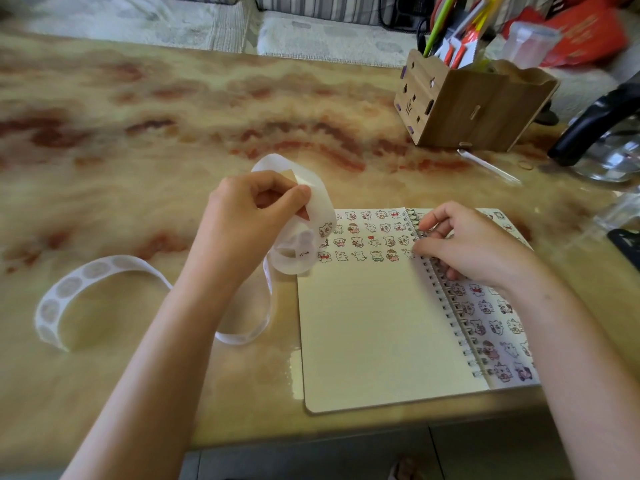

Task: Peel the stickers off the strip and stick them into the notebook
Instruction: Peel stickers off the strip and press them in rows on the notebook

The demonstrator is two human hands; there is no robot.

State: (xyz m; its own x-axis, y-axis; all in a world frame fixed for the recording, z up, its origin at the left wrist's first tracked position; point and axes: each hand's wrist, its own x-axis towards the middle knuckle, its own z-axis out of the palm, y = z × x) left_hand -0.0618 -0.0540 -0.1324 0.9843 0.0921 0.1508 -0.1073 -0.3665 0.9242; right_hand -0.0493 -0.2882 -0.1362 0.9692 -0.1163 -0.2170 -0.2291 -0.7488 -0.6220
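Two bare hands work over a marbled table (138, 116). An open spiral notebook (374, 334) lies flat on it, directly under the right hand and just right of the left hand's grip. The long white strip (322, 202) rises in a loop above that grip, curls down below it over the notebook's upper left corner, then trails away along the table beyond the left forearm, showing round pale patches on its far end. A wooden box (460, 109) of pens stands well beyond the right hand.

The left hand (249, 220) pinches the strip between thumb and curled fingers, held off the table. The right hand (467, 251) rests on the notebook with fingers curled over the spiral (446, 299), its thumb (420, 251) touching the page; whether it pinches anything cannot be told. Small cartoon stickers (367, 242) fill four rows between the two hands, the lowest row ending at that thumb.
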